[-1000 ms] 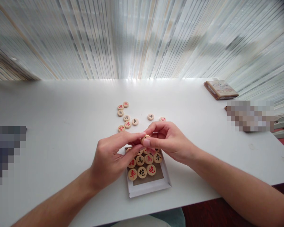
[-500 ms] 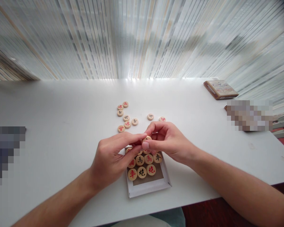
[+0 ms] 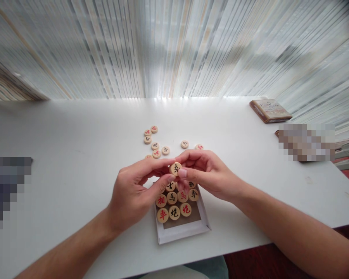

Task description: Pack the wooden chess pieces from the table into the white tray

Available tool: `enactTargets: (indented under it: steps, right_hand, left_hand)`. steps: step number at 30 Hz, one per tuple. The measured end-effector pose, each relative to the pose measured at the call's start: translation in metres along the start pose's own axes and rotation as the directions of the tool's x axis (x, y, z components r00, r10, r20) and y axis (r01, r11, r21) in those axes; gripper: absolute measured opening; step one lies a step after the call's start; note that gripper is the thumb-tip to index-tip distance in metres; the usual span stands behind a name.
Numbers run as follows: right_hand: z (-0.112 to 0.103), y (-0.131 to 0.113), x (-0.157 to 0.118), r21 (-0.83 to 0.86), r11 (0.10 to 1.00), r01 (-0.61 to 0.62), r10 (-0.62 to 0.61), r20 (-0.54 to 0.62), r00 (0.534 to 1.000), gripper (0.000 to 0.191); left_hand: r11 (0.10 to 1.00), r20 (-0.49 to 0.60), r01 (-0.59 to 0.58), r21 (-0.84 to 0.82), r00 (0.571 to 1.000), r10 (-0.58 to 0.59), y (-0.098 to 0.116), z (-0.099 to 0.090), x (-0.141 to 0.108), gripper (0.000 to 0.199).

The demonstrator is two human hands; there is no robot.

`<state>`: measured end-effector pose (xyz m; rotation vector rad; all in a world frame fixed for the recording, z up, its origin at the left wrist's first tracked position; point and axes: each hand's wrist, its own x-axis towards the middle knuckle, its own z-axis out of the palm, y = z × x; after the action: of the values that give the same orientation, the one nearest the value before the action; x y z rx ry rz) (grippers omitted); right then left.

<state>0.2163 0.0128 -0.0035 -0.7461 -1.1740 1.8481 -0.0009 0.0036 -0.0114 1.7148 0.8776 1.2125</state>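
Between the fingertips of both hands is a round wooden Chinese chess piece (image 3: pixel 175 168) with a black character, its face tilted toward me. My left hand (image 3: pixel 142 182) pinches it from the left, thumb below and index finger above. From the right, my right hand (image 3: pixel 205 172) grips it with thumb and fingers. Just beneath them lies a shallow white box (image 3: pixel 183 235) with a brown bottom, holding rows of larger red and black pieces. In its front row are a red piece (image 3: pixel 162 215), a black piece (image 3: pixel 174 212) and another red one (image 3: pixel 185 209). My hands hide part of its back rows.
Several small chess pieces (image 3: pixel 156 154) lie loose on the white table (image 3: pixel 84 155) beyond my hands. Two more, one black (image 3: pixel 184 144) and one red (image 3: pixel 199 147), lie farther right. A flat box (image 3: pixel 272 110) rests at the back right, before a striped curtain (image 3: pixel 168 46).
The piece in my fingers has turned so its black character faces me, and it has shifted slightly left. My left fingers have moved a little and now touch its edge more plainly.
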Motion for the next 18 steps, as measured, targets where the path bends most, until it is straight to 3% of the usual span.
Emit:
enactTargets:
  steps: [7,12,18]
  right_hand:
    - [0.0038,-0.0006,-0.0016,-0.053,0.998,0.029,-0.032,-0.067,0.997,0.031]
    - [0.0071,0.0007,-0.0034,-0.188,0.975,0.118,-0.146,-0.147,0.978,0.029]
    - [0.0064,0.0031,-0.0039,-0.405,0.881,0.244,-0.325,-0.143,0.935,0.023]
  left_hand:
    - [0.985,0.026,0.083,-0.153,0.996,-0.080,0.0039,0.0007,0.0030,0.025]
    - [0.988,-0.050,0.105,-0.111,0.993,-0.111,0.0028,0.0016,0.0028,0.021]
    - [1.000,-0.099,0.008,-0.003,0.995,-0.008,-0.0001,0.0009,0.0009,0.022]
